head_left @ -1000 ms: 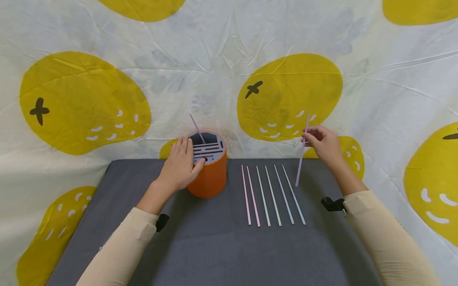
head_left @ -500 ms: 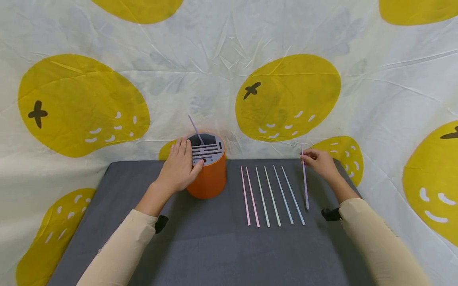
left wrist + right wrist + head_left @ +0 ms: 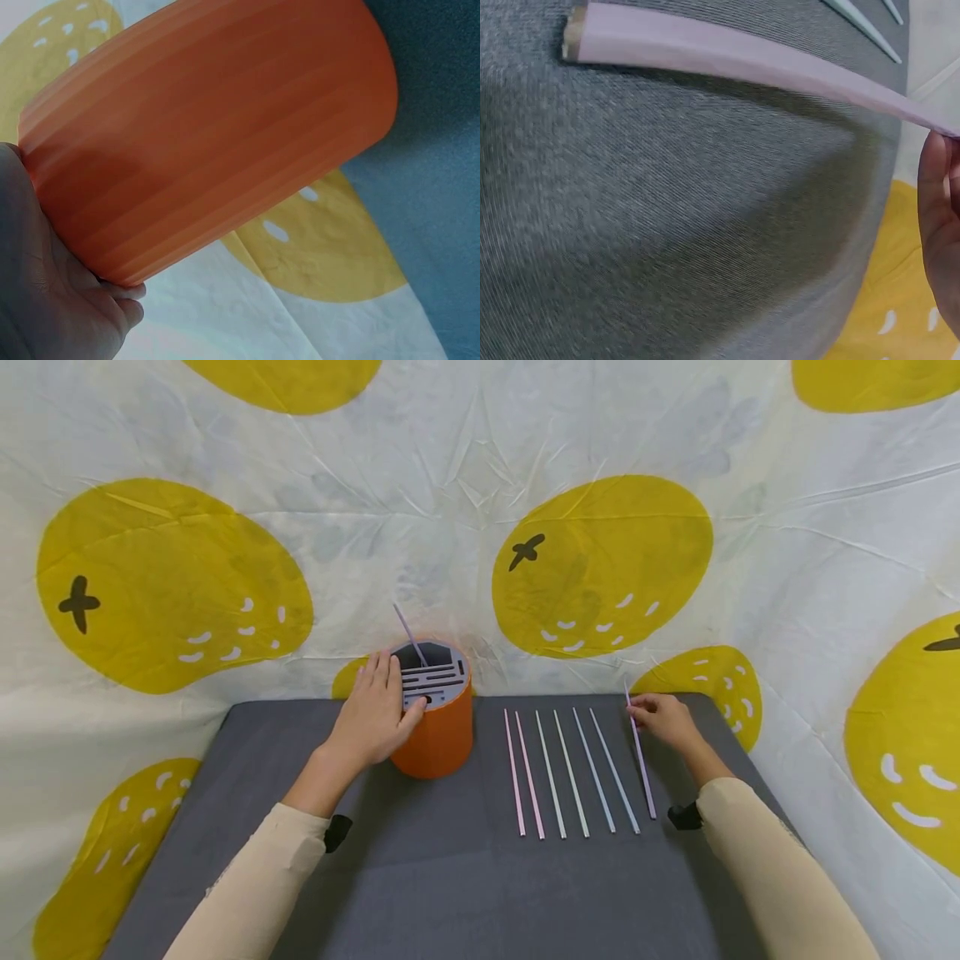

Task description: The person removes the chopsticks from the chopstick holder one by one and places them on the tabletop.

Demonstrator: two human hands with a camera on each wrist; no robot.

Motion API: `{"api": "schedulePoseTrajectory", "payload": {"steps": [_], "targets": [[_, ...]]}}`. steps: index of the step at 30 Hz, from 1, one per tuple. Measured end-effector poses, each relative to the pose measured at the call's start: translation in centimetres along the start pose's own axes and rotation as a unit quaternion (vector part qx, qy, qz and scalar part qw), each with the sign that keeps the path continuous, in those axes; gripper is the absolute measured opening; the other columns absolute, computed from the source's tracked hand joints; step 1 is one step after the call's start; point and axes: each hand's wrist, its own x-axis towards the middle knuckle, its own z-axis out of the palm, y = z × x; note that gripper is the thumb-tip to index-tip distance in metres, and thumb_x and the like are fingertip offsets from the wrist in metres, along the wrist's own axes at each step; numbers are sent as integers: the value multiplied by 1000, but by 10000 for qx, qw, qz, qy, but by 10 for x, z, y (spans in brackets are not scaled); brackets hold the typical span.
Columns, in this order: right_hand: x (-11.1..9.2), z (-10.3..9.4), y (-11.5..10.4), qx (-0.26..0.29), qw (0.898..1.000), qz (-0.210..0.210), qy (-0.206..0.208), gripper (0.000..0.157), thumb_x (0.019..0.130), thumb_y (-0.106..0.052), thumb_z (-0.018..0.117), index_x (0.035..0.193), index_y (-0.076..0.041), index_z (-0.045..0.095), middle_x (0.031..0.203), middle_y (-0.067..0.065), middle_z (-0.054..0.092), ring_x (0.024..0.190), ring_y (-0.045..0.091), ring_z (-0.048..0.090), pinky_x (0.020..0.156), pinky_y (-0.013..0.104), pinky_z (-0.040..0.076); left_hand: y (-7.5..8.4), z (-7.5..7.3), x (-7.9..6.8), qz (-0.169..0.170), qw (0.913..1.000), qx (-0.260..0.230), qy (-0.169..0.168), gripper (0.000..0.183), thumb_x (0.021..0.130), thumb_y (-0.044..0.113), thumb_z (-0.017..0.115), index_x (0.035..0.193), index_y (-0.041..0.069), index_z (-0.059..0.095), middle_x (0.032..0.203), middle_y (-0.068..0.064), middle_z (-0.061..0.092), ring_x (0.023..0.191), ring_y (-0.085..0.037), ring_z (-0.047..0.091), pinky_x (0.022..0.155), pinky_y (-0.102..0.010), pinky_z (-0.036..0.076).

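My left hand (image 3: 372,706) rests on the rim of an orange utensil holder (image 3: 435,747), fingers straight along its left side and thumb at the front. The holder has a grey slotted top insert (image 3: 452,692). A purple chopstick (image 3: 407,628) leans up out of its back compartment. In the right wrist view, the thick end of another purple chopstick (image 3: 705,41) is low over the cloth; I cannot tell whether it touches. My right hand (image 3: 663,717) pinches that chopstick near its thin far end. Left of it lie blue chopsticks (image 3: 617,772), pale cream ones (image 3: 572,774) and pink ones (image 3: 513,772).
Dark grey cloth covers the table (image 3: 450,893). Behind it hangs a white curtain (image 3: 420,460) with large yellow fruit prints. The laid chopsticks form a row between the holder and my right hand, thick ends towards me.
My right hand has come down with the purple chopstick, from upright above the table to slanting low beside the blue ones. The left hand and the holder have stayed in place.
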Motion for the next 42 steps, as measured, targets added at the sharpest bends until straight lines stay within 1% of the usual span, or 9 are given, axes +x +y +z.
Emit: {"api": "schedulePoseTrajectory", "payload": {"steps": [4, 8, 12, 17, 24, 29, 36, 40, 42], "targets": [[1, 7, 8, 75, 9997, 215, -24, 33, 103, -23, 66, 121, 4, 71, 98, 19, 75, 74, 14, 71, 69, 28, 62, 0, 0, -1, -22, 10000, -18, -5, 85, 107, 52, 35, 162, -8, 10, 172, -26, 4, 160, -43, 3, 129, -57, 9], [0, 13, 11, 261, 9986, 446, -132, 34, 102, -22, 66, 122, 6, 70, 99, 20, 74, 72, 12, 69, 66, 24, 61, 0, -1, -1, -16, 10000, 0, 28, 85, 108, 52, 35, 162, -9, 11, 171, -26, 5, 160, -43, 4, 129, -58, 9], [0, 17, 14, 390, 9972, 580, -280, 34, 102, -19, 66, 122, 8, 69, 99, 21, 74, 73, 11, 68, 65, 23, 60, 0, 1, 0, -21, 10000, 50, 48, 85, 108, 53, 34, 162, -9, 12, 171, -27, 8, 160, -43, 5, 129, -57, 9], [1, 21, 20, 460, 9956, 692, -429, 34, 102, -21, 66, 122, 7, 69, 103, 22, 73, 77, 15, 67, 67, 26, 62, 0, 3, 1, -31, 10000, 75, 35, 85, 108, 53, 34, 162, -8, 11, 171, -27, 8, 160, -43, 4, 129, -58, 9], [2, 29, 20, 468, 9959, 685, -347, 32, 101, -18, 67, 119, 9, 70, 103, 24, 73, 77, 16, 69, 68, 30, 64, 1, 2, 1, -54, 9999, 81, 42, 85, 108, 53, 33, 162, -8, 11, 172, -26, 6, 160, -43, 6, 129, -57, 10], [1, 31, 18, 349, 9969, 647, -288, 28, 101, -14, 67, 115, 9, 70, 98, 21, 74, 76, 16, 69, 68, 30, 64, 2, 1, -1, -87, 10000, 43, -14, 85, 108, 53, 33, 162, -8, 11, 172, -26, 4, 160, -42, 5, 130, -56, 9], [-2, 29, 14, 195, 9972, 676, -239, 27, 101, -17, 67, 114, 6, 72, 97, 19, 74, 79, 18, 68, 70, 30, 63, 1, 3, 0, -100, 9999, 121, -33, 85, 108, 53, 31, 162, -8, 10, 172, -25, 3, 160, -42, 4, 130, -55, 9], [-3, 26, 13, 182, 9978, 616, -163, 27, 102, -19, 66, 115, 4, 72, 98, 18, 73, 80, 21, 67, 71, 31, 62, 0, 3, 1, -99, 9999, 119, -32, 85, 108, 53, 32, 162, -8, 10, 172, -25, 2, 160, -43, 4, 130, -56, 9], [-3, 23, 12, 208, 9984, 512, -70, 28, 103, -20, 65, 116, 4, 71, 99, 19, 73, 81, 21, 67, 71, 30, 61, 1, 3, 1, -97, 9999, 121, -28, 85, 108, 54, 32, 162, -8, 10, 172, -25, 3, 160, -43, 5, 130, -56, 9]]}}
